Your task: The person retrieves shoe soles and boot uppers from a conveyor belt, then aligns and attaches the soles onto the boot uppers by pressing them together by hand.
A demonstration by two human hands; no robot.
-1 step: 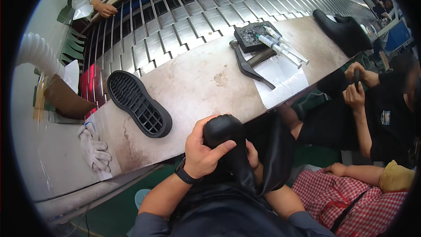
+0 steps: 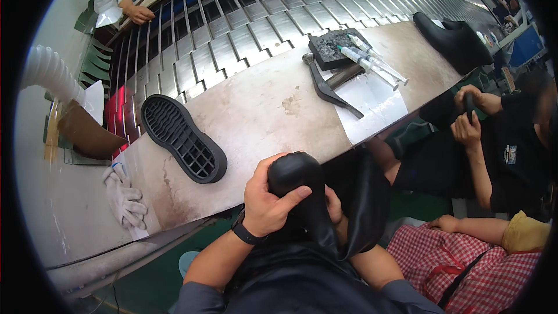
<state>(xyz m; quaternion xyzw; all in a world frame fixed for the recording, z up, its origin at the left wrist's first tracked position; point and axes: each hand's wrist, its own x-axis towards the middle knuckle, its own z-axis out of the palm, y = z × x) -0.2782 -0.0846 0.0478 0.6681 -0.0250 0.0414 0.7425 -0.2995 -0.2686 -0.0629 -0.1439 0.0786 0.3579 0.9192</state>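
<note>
A black leather boot (image 2: 294,173) is held in front of me at the table's near edge, its rounded toe pointing up and its soft shaft (image 2: 368,203) hanging to the right. My left hand (image 2: 268,197) is wrapped round the toe, thumb across the front. On the boot's other side my right hand (image 2: 334,206) grips it, partly hidden behind the leather. To the left on the table lies a black rubber shoe sole (image 2: 185,138), ridged and gridded side up, apart from both hands.
On the worktable (image 2: 256,122) are a hammer (image 2: 323,87), a black block (image 2: 331,46), syringes (image 2: 372,65) and white paper (image 2: 378,110). Another black boot (image 2: 453,40) lies far right, a glove (image 2: 124,197) left. A slatted metal conveyor (image 2: 244,29) runs behind. Co-workers (image 2: 465,267) sit close at right.
</note>
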